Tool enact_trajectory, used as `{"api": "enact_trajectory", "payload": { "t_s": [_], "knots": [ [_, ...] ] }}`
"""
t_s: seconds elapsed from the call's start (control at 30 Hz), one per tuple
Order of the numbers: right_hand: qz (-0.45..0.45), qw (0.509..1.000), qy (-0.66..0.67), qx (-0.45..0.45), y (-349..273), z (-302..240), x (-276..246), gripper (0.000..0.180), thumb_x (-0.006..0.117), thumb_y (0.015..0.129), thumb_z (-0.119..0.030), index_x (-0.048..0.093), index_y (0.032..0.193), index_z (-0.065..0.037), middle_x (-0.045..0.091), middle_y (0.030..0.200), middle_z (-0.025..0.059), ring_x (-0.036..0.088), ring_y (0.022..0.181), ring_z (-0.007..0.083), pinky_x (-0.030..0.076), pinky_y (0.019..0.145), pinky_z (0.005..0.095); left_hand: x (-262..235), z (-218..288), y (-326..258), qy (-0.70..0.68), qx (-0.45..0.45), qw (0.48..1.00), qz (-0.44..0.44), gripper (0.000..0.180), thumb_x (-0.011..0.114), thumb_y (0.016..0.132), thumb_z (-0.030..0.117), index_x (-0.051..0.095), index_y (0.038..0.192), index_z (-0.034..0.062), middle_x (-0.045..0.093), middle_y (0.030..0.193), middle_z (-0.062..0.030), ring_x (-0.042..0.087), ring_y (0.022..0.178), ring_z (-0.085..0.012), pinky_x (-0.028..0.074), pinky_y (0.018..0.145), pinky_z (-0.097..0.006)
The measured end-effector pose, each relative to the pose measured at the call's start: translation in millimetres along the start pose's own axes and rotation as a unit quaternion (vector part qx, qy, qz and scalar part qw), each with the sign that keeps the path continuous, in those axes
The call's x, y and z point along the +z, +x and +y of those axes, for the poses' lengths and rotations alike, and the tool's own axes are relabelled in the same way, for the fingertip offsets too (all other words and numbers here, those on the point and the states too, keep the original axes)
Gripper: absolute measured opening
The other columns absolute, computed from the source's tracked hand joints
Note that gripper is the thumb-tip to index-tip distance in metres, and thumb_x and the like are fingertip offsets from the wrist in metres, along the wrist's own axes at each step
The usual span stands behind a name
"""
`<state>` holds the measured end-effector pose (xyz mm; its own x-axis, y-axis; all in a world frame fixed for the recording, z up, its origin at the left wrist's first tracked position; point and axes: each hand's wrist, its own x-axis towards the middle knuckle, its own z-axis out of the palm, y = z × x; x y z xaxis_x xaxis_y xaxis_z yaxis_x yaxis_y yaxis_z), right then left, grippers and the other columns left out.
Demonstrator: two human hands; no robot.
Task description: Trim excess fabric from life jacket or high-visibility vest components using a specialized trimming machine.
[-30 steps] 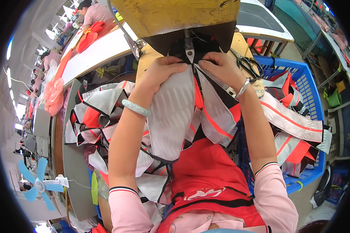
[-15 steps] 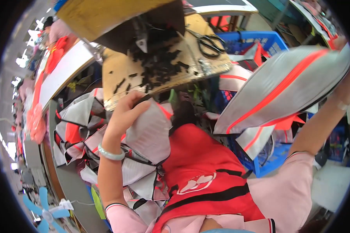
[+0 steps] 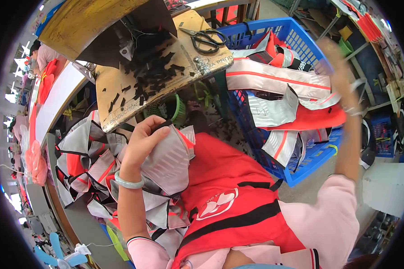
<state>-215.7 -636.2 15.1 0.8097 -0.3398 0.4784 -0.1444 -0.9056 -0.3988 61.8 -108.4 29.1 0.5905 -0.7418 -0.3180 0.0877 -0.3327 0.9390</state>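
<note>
My left hand (image 3: 144, 140) is closed on the upper edge of a grey fabric panel (image 3: 168, 157) with black binding and an orange-red stripe. The panel hangs over my red apron (image 3: 238, 179), beside a heap of similar grey, black and orange-red pieces (image 3: 83, 170). On the right, my right hand (image 3: 335, 60) is raised near the far right rim of a blue plastic basket (image 3: 298, 175). Motion smears its fingers, so their grip cannot be made out. Inside the basket lie several fabric pieces, among them a long light strip with a red stripe (image 3: 278, 74).
Ahead stands a worn wooden board (image 3: 114, 114) strewn with black scraps (image 3: 157, 76); black-handled scissors (image 3: 204, 40) lie on it. A yellow-and-dark housing (image 3: 94, 22) overhangs the board. Below it is a green basket (image 3: 177, 110). A blue fan (image 3: 60, 255) stands at lower left.
My right hand has moved away from the large striped grey panel it held up, and fabric now lies in the basket there. My left hand still grips its panel. The view has shifted rightward.
</note>
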Motion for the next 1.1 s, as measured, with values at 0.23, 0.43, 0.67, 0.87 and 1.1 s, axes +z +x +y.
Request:
{"api": "enact_trajectory", "payload": {
  "t_s": [0.23,0.43,0.67,0.87,1.1],
  "knots": [
    [-0.275,0.939,-0.062,0.198,-197.9,-18.2,176.0,0.052,0.045,0.093,-0.046,0.048,0.136,-0.017,0.045,0.142,0.0104,0.038,0.133,0.0296,0.023,0.111,0.0512,4.7,-5.3,4.9,-0.035,0.014,0.999,-0.001,0.019,0.067,0.087,0.014,0.06,0.098,0.0014,0.059,0.085,0.0042,0.051,0.078,-0.0024,0.041,0.068,-0.018],
    [-0.414,0.847,-0.161,0.292,-234.8,30.1,189.6,0.049,0.034,0.095,-0.041,0.05,0.133,-0.015,0.05,0.138,0.0089,0.044,0.128,0.0267,0.028,0.11,0.0454,60.9,10.5,4.4,0.058,0.117,0.991,-0.011,0.011,0.065,0.084,0.006,0.061,0.092,-0.0009,0.061,0.082,0.0016,0.054,0.079,-0.005,0.045,0.071,-0.021],
    [-0.241,0.933,-0.047,0.264,-118.6,-42.4,158.7,0.038,0.054,0.089,-0.036,0.07,0.085,-0.001,0.067,0.08,0.0208,0.064,0.07,0.034,0.05,0.069,0.0396,141.7,-11.7,-1.5,0.375,0.364,0.852,-0.031,0.01,0.064,0.078,0.014,0.059,0.084,0.0077,0.055,0.076,-0.0092,0.059,0.071,-0.027,0.047,0.061,-0.04],
    [-0.574,0.705,0.402,0.108,-51.8,-235.3,186.8,0.049,0.052,0.094,-0.041,0.067,0.092,0.006,0.068,0.08,0.0101,0.06,0.072,0.0171,0.048,0.074,0.0304,199.3,-75.5,-4.6,0.429,0.411,0.801,-0.066,0.009,0.054,0.077,0.011,0.057,0.082,0.0034,0.058,0.084,-0.0124,0.061,0.082,-0.0267,0.049,0.071,-0.037],
    [-0.596,0.715,0.364,-0.022,-60.0,-295.2,219.5,0.045,0.063,0.088,-0.037,0.054,0.072,0.003,0.04,0.061,0.0106,0.038,0.059,0.0124,0.035,0.053,0.0343,167.3,-78.9,-49.2,0.401,0.462,0.791,-0.034,0.027,0.058,0.074,0.008,0.061,0.099,-0.0024,0.061,0.1,-0.0157,0.061,0.095,-0.0303,0.049,0.084,-0.037]
  ]
}}
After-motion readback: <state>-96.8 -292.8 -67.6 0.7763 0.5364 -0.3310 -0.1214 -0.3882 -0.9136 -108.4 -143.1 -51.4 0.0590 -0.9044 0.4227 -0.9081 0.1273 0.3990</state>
